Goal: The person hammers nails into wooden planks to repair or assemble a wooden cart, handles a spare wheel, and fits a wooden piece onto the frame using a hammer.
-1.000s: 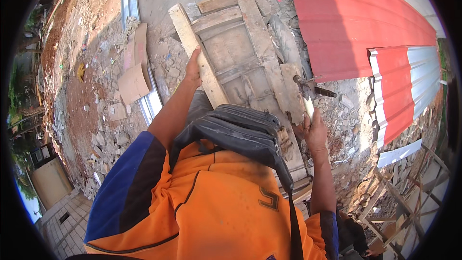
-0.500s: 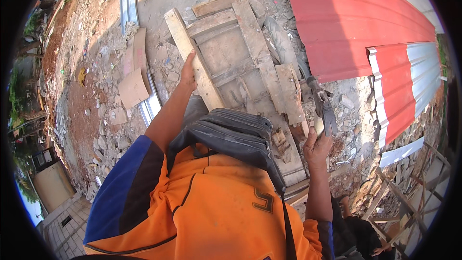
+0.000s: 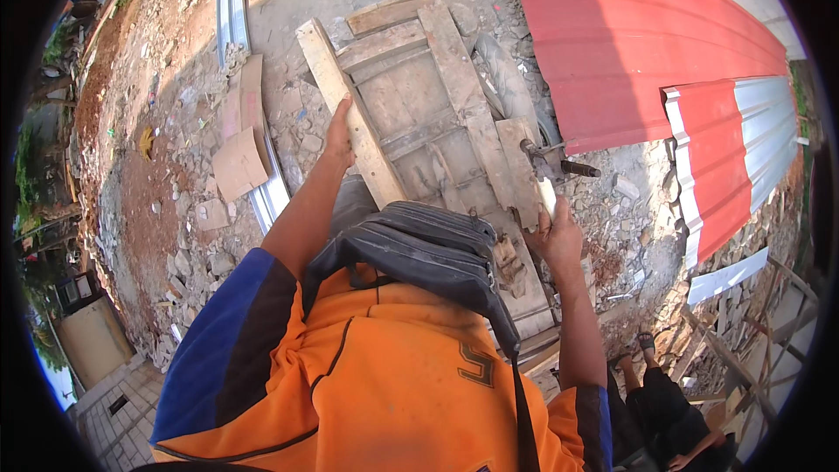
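Observation:
My left hand (image 3: 339, 133) rests on a long pale wooden plank (image 3: 346, 109) that lies along the left side of a wooden frame (image 3: 437, 114) of nailed boards. My right hand (image 3: 553, 232) grips the light handle of a hammer (image 3: 544, 170), whose dark metal head points right over the frame's right board. A black bag (image 3: 419, 249) hangs on my chest over an orange and blue shirt and hides the near end of the frame.
Red corrugated roofing sheets (image 3: 638, 44) lie at the upper right. Rubble and broken stones (image 3: 188, 236) cover the ground at left, with cardboard pieces (image 3: 238, 162) and a metal strip (image 3: 230, 9). A person's legs in sandals (image 3: 651, 376) stand at lower right by a timber scaffold (image 3: 769, 332).
My right hand with the hammer dropped lower and then came back up toward the frame's right board. My left hand stayed on the plank.

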A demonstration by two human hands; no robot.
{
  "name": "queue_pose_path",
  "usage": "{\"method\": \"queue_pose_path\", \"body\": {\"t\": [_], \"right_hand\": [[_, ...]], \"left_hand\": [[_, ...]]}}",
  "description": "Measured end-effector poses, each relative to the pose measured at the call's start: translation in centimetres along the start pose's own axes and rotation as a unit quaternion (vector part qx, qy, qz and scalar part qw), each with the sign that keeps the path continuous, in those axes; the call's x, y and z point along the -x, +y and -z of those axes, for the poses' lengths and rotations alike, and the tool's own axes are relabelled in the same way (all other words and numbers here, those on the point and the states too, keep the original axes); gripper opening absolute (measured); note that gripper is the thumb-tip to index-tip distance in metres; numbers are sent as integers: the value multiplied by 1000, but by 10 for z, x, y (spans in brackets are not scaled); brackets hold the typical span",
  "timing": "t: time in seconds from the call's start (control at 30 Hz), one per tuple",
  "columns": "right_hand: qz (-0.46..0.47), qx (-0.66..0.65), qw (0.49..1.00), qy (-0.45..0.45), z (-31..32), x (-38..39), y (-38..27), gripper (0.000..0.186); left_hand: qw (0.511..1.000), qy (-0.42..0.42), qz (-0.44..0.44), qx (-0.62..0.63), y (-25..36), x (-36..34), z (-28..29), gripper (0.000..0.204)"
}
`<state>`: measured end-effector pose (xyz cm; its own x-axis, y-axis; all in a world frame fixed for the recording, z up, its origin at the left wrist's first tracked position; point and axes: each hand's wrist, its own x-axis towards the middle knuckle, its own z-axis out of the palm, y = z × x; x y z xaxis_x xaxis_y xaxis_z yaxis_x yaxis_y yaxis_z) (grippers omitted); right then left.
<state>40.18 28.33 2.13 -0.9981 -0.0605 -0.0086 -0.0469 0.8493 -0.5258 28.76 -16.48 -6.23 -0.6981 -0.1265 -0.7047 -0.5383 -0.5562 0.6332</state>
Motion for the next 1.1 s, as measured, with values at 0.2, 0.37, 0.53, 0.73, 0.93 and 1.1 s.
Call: {"method": "queue_pose_path", "body": {"t": [0.2, 0.37, 0.53, 0.73, 0.93, 1.1], "right_hand": [[-28, -84, 994, 58, 32, 10, -31, 31], [-92, 69, 989, -97, 14, -8, -15, 34], [32, -96, 995, 24, 25, 1, -25, 43], [-116, -2, 991, -59, 1, -19, 4, 34], [-130, -175, 975, -31, 14, 34, -40, 38], [-293, -246, 923, -46, -12, 110, -34, 38]], "left_hand": [[999, 46, -13, -5, 4, 7, 3, 74], [999, 28, -24, -18, 0, 7, -7, 75], [999, 26, -7, 19, 7, 21, -1, 66], [999, 26, -43, -9, -2, -2, -4, 66], [997, 59, -32, -39, 3, 1, 8, 68], [994, 63, -46, -73, -2, 2, 1, 70]]}}
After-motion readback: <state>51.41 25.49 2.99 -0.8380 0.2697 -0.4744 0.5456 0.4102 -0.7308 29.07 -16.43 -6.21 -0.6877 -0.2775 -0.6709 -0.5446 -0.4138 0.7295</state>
